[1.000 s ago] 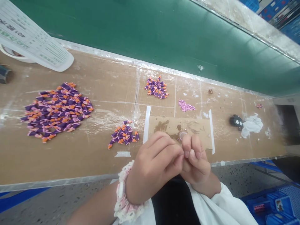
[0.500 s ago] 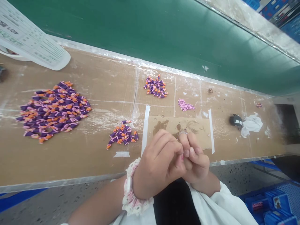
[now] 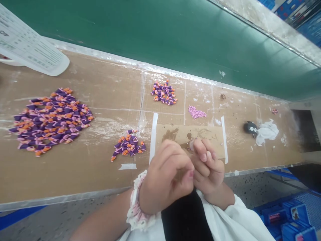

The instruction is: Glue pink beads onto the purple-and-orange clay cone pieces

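Note:
My left hand (image 3: 167, 175) and my right hand (image 3: 209, 169) are pressed together at the near edge of the brown cardboard-covered bench (image 3: 100, 167), fingers curled in a pinch. Whatever they hold is hidden between the fingertips. A frilly pink-white band sits on my left wrist. Just left of my hands lies a small pile of purple-and-orange pieces (image 3: 127, 144). A large heap of the same pieces (image 3: 51, 118) lies far left, and another small pile (image 3: 163, 93) sits further back. A little heap of pink beads (image 3: 197, 112) lies behind my hands.
A taped cardboard patch (image 3: 180, 134) with dark stains lies under my hands. A small black figure (image 3: 250, 128) and crumpled white cloth (image 3: 267, 131) sit at right. A green conveyor belt (image 3: 175, 36) runs behind. A white printed sheet (image 3: 27, 50) is top left. Blue crates (image 3: 291, 221) stand below right.
My hands have stayed together and drawn slightly nearer to my body, the fingers curling tighter. The view has shifted a little to the right, so the piles appear further left.

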`<state>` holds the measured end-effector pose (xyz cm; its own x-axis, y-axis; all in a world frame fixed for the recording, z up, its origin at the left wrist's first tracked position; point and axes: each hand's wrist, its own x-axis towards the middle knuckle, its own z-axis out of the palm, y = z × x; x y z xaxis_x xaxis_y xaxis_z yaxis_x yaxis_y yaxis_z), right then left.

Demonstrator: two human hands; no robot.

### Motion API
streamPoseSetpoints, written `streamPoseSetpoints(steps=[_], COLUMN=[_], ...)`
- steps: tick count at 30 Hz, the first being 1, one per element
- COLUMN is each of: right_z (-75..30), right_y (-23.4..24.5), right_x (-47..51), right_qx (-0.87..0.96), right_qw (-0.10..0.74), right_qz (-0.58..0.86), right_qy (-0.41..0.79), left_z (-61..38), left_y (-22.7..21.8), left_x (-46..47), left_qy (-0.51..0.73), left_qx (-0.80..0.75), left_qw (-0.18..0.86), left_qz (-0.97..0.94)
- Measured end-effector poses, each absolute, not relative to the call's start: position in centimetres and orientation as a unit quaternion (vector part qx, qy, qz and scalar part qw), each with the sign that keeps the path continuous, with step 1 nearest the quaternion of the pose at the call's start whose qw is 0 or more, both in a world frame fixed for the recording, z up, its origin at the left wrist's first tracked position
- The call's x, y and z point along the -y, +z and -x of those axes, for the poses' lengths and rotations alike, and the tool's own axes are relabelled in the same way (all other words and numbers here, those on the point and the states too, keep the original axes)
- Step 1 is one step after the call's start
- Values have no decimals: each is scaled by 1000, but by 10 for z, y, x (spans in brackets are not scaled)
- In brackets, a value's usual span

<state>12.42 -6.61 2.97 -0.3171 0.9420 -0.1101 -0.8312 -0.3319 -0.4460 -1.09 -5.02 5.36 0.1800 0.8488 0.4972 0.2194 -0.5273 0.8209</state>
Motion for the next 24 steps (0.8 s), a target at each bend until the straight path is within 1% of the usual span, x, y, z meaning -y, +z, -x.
streamPoseSetpoints(steps=[4,7,16,24], right_z=[-121,-120,-120,-117], right_y=[31,32,33,34], right_x=[63,62,62,59], right_qx=[140,138,198,282], right_qw=[558,558,574,600], right_qz=[115,106,126,207], right_qy=[809,812,784,719], left_z=[10,8,8,12], left_y=[51,48,52,59], left_x=[50,52,52,49], left_qy=[496,496,472,422], left_qx=[-401,-391,-406,-413], left_qw=[376,397,431,489], left_qz=[-672,-666,-653,-641])
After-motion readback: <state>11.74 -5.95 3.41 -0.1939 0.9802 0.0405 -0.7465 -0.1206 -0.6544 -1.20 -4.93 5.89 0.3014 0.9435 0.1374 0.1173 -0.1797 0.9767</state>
